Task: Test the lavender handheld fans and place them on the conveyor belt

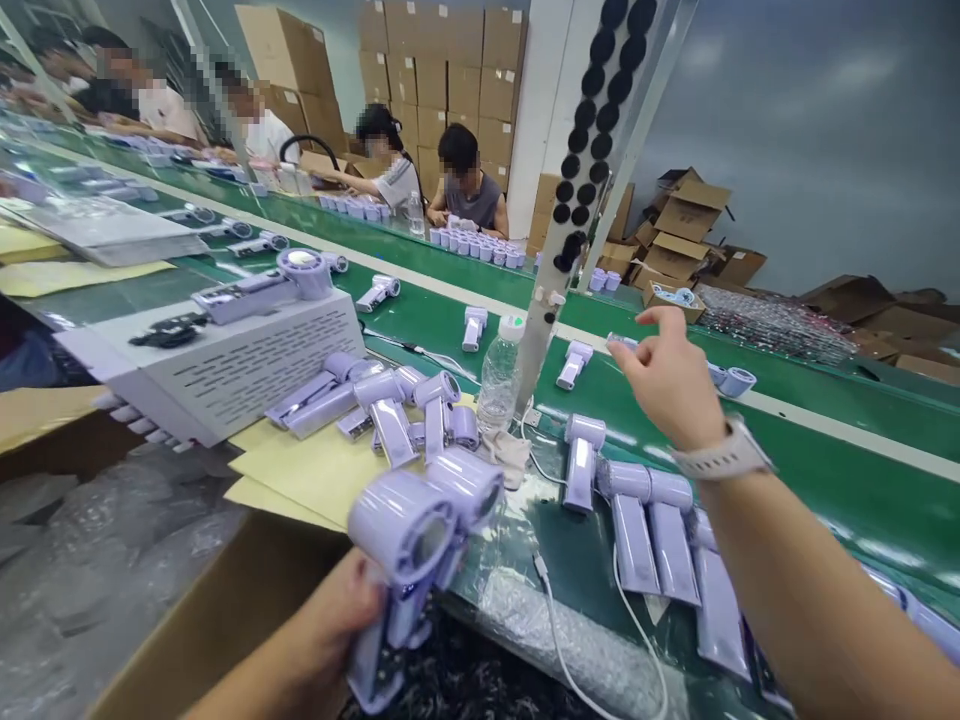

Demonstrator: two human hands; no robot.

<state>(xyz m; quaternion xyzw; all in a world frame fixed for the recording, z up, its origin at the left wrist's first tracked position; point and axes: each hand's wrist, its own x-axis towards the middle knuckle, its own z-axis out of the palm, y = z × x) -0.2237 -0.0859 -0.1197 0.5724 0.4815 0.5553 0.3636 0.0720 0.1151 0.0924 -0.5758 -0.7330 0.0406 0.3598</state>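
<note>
My left hand [356, 600] is closed round the handles of two lilac handheld fans [401, 525], held low at the near edge of the bench. My right hand [667, 375], with a white watch band on its wrist, reaches over the green conveyor belt [847, 440]. Its thumb and forefinger are apart, with nothing visible between them. Just behind the fingertips lies another fan [622, 341], partly hidden by the hand. Below my right forearm a row of fans [634, 520] rests on the bench. More fans [390, 415] are piled on yellow sheets [300, 470] beyond my left hand.
A clear plastic bottle [501, 375] stands by a metal post [551, 260]. At left is a white slotted metal box [277, 350]. White cables [551, 610] trail over the bench edge. Co-workers [469, 185] sit across the belt, with cardboard boxes [442, 70] stacked behind.
</note>
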